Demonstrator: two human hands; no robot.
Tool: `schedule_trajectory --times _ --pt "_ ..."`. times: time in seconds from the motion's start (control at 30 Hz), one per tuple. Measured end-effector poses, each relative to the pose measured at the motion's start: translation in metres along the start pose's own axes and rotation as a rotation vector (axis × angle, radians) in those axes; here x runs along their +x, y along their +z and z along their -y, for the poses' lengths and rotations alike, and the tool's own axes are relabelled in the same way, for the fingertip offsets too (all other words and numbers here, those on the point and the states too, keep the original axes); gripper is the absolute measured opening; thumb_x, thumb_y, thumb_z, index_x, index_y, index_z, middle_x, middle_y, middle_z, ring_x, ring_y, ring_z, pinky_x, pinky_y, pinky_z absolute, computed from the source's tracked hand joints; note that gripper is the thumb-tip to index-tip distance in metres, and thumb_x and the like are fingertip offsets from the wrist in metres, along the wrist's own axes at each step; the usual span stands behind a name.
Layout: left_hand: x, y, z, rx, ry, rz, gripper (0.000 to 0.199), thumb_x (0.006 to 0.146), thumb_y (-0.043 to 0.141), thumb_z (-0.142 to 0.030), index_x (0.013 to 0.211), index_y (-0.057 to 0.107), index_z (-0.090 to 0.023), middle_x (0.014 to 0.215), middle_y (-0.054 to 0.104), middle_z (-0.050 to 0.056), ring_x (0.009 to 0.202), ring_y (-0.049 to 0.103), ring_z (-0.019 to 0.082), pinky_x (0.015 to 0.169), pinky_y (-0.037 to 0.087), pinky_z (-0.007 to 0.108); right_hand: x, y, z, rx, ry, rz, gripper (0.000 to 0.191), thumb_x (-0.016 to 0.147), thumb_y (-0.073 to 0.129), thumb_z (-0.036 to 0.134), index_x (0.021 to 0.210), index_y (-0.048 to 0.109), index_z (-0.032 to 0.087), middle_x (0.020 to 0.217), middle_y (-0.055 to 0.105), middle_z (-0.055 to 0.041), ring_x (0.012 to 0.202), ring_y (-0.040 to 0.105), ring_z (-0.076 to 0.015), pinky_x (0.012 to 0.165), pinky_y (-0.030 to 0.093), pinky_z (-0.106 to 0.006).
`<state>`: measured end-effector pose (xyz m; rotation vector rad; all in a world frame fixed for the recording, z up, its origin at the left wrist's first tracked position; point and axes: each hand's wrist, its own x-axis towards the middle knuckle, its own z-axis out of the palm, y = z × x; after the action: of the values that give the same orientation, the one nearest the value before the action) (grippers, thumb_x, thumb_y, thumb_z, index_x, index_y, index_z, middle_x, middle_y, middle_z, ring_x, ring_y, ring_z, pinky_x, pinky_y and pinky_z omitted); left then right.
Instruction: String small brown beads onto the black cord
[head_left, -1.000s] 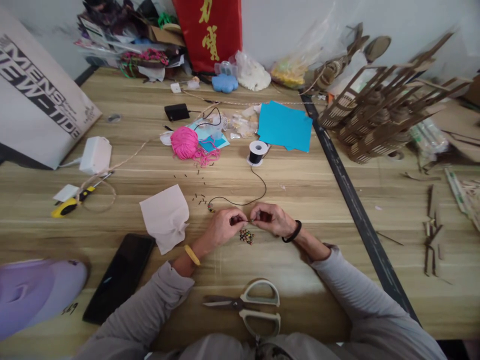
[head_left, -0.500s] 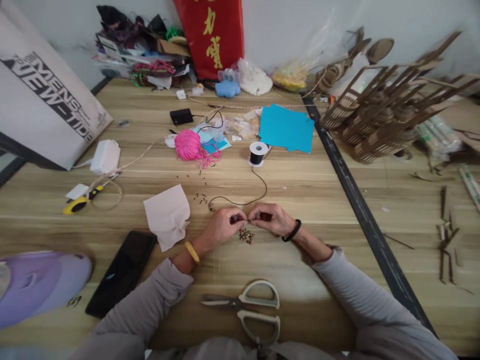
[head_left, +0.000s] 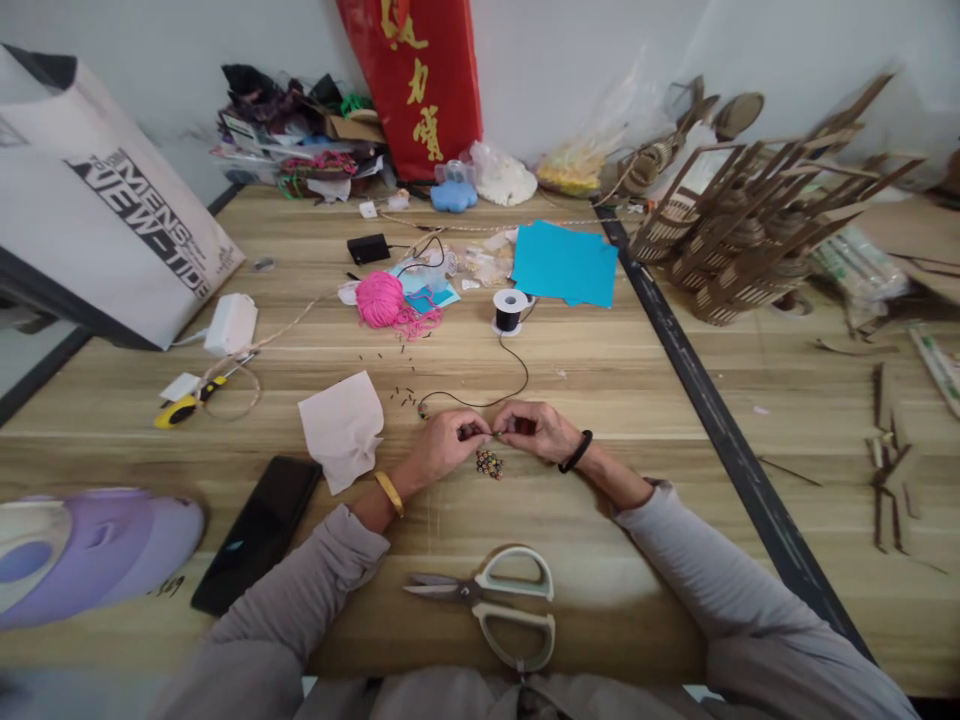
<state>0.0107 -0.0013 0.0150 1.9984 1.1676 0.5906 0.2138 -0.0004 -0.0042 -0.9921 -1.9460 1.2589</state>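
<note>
Over the middle of the table, my left hand (head_left: 448,443) and my right hand (head_left: 541,430) meet with their fingertips pinched together. The left fingers grip the end of a black cord (head_left: 517,385), mostly hidden in the hand. A tiny bead (head_left: 498,434) sits at the right fingertips; whether the cord passes through it is too small to tell. Just below the hands lies a small pile of colourful beads (head_left: 490,464). Behind the left hand, a few beads (head_left: 423,409) are on the cord, which curves back to a black-wound white spool (head_left: 509,312).
Scissors (head_left: 480,592) lie nearest my body, blades leftward. Left are a phone (head_left: 259,533), a pale cloth (head_left: 343,430) and a yellow-handled tool (head_left: 180,410). Pink yarn (head_left: 379,299) and blue sheets (head_left: 566,264) lie farther back. A brown wooden model (head_left: 742,235) stands right.
The camera view has shifted slightly, so the whole table appears moved. Both hands keep their pinch at nearly the same spot above the bead pile.
</note>
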Motion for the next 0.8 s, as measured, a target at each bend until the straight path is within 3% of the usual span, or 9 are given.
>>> schedule_trajectory --times 0.8 --pt "0.0021 0.0007 0.0028 -0.013 0.003 0.001 0.003 0.074 0.066 -0.013 0.075 0.069 -0.013 0.063 0.063 0.0 0.055 0.05 0.009 0.055 0.039 0.02 0.0016 0.002 -0.0018 -0.022 -0.016 -0.016 0.013 0.076 0.063 0.023 0.085 0.063 0.013 0.068 0.059 0.0007 0.057 0.05 -0.0086 0.054 0.04 -0.019"
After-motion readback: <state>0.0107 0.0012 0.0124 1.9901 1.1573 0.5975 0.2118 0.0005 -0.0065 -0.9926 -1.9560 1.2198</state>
